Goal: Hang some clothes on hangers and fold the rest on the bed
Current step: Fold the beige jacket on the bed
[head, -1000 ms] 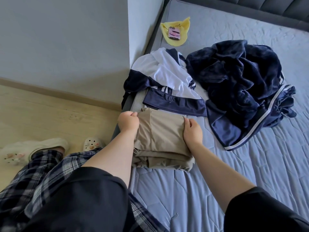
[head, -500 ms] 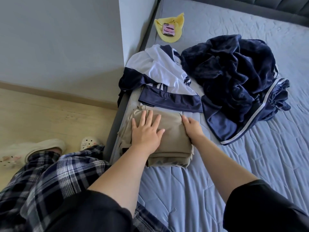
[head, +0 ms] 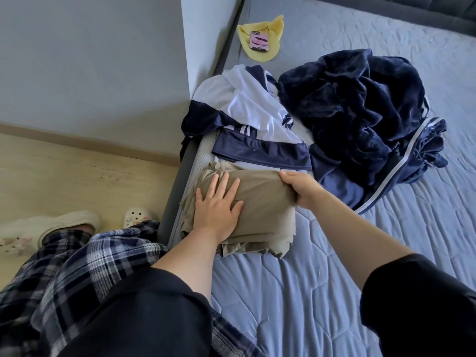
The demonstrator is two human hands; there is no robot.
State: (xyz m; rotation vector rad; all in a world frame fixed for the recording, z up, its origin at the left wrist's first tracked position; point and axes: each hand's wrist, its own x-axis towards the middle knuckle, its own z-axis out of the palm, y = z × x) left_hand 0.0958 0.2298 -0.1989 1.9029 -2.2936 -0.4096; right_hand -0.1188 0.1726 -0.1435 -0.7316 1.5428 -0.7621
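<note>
Khaki garment (head: 265,202), smooth, folded rectangular: left hand (head: 216,210) presses flat-fingered, right hand (head: 301,186) grips its edge.

My right hand (head: 300,188) grips the folded khaki garment (head: 265,202) at its right edge, tips tucked under, out of sight. Phone (head: 259,41) on yellow cloth (head: 271,27): case print too small to read. Headboard (head: 438,14) cut off by the top edge.

Past the fingertips of my left hand (head: 216,210), a crumpled white-and-navy satin jacket (head: 247,112) blocks me. Right of my right hand (head: 300,188), which grips folded khaki cloth (head: 265,202), sits a heaped navy plush robe (head: 360,112). Wristward, blue quilted mattress (head: 296,292) lies open.
</note>
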